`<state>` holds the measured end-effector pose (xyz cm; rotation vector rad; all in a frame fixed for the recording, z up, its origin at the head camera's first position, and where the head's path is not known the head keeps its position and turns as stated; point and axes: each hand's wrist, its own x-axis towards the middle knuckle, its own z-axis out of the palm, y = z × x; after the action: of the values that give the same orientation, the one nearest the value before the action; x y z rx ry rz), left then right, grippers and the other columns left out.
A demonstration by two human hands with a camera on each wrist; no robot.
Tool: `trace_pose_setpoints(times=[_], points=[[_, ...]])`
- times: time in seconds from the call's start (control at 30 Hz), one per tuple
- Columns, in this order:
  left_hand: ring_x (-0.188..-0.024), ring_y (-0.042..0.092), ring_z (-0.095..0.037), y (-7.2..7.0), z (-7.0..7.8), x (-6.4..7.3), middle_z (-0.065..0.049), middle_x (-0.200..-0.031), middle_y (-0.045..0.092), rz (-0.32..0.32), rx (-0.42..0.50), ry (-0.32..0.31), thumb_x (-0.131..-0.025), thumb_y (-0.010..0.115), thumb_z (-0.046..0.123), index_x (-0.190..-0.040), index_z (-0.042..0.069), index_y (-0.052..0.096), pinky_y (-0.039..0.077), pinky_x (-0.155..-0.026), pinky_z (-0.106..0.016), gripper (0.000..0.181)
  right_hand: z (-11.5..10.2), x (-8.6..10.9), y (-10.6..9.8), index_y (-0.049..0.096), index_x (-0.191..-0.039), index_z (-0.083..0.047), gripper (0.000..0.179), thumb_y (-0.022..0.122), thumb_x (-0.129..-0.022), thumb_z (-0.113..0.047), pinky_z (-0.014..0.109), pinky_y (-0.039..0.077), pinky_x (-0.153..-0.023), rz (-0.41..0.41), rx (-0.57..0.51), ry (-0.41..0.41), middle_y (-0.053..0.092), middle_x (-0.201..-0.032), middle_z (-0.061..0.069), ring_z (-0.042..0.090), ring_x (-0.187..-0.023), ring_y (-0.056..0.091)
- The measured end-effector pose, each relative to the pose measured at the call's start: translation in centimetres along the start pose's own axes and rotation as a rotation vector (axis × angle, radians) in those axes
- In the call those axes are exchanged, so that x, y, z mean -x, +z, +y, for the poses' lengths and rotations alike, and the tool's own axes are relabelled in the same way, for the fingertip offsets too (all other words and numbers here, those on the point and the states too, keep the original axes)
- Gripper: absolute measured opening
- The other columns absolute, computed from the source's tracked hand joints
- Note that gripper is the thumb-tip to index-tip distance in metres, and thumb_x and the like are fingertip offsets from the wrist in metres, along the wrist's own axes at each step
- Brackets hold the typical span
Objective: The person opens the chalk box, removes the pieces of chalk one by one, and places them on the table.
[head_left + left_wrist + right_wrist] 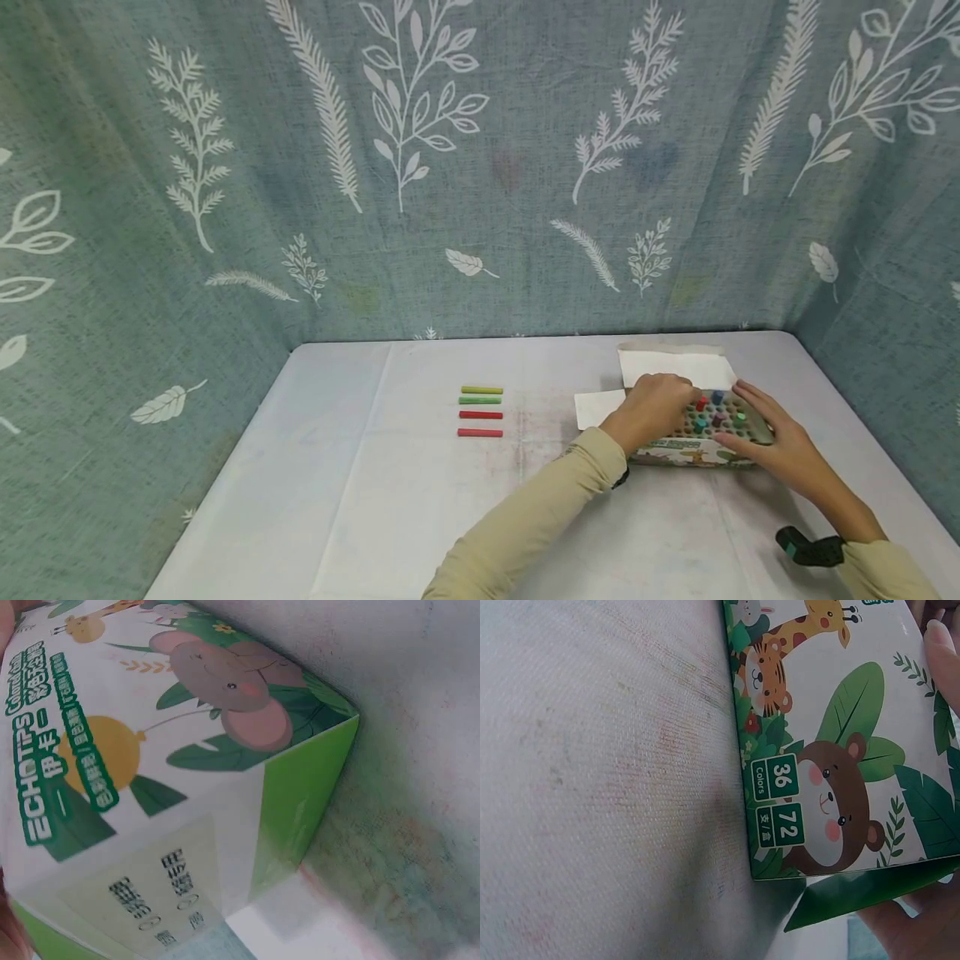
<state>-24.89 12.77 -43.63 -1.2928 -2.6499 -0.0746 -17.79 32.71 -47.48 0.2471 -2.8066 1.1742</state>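
An open chalk box [678, 452] with a cartoon-animal front stands at the right of the white table, several coloured chalk tops [717, 419] poking from its holed insert. My left hand [654, 406] is over the box's left part with fingers bent down at the holes; its fingertips are hidden, so any chalk between them cannot be made out. My right hand [780, 437] grips the box's right end, thumb along the front edge and fingers at the back. In the right wrist view, the thumb [943, 664] lies by the box's printed face [832, 772].
Left of the box lie a yellow-green chalk [482, 390], a green chalk [480, 401], a red chalk [480, 414] and a pinkish-red chalk [480, 432] in a column. White box flaps [675, 365] spread behind and to the left. A leaf-patterned curtain [465, 208] surrounds the table [420, 517].
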Motion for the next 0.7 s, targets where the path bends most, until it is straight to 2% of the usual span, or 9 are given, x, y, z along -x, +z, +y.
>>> trace_pose_setpoints(times=[0.17,0.3,0.53,0.7], points=[[-0.079,0.06,0.001,0.0,0.2,-0.3,0.013,-0.1,0.066,0.002,-0.057,-0.009,-0.093,0.062,0.017,-0.114,0.027,0.069,0.046,-0.063,-0.01,0.024,-0.4,-0.2,-0.1,0.019,-0.152,-0.011,0.087,0.07,-0.086,-0.035,0.075,0.024,-0.085,-0.006,0.007,0.008,0.012,-0.155,0.02,0.053,-0.135,0.013],[-0.083,0.06,0.0,0.1,0.3,-0.7,0.011,-0.102,0.064,-0.01,-0.067,-0.014,-0.092,0.063,0.017,-0.116,0.026,0.068,0.047,-0.066,-0.011,0.026,-0.4,-0.2,-0.1,0.019,-0.152,-0.011,0.087,0.07,-0.086,-0.034,0.075,0.024,-0.085,-0.006,0.015,0.009,0.013,-0.154,0.021,0.053,-0.134,0.014],[-0.078,0.06,-0.002,0.1,0.3,-1.0,0.011,-0.098,0.063,-0.003,-0.132,-0.019,-0.093,0.062,0.019,-0.117,0.029,0.066,0.047,-0.06,-0.015,0.027,-0.3,-0.2,0.0,0.02,-0.152,-0.01,0.087,0.07,-0.086,-0.034,0.075,0.024,-0.085,0.002,0.023,0.01,0.014,-0.154,0.022,0.053,-0.134,0.015],[-0.079,0.06,-0.002,-0.1,0.0,-1.1,0.01,-0.099,0.064,-0.013,-0.124,0.002,-0.093,0.062,0.016,-0.118,0.029,0.066,0.047,-0.062,-0.013,0.028,-0.1,-0.1,-0.1,0.02,-0.152,-0.011,0.087,0.07,-0.086,-0.034,0.075,0.025,-0.085,0.0,0.019,0.011,0.014,-0.154,0.021,0.053,-0.134,0.015]])
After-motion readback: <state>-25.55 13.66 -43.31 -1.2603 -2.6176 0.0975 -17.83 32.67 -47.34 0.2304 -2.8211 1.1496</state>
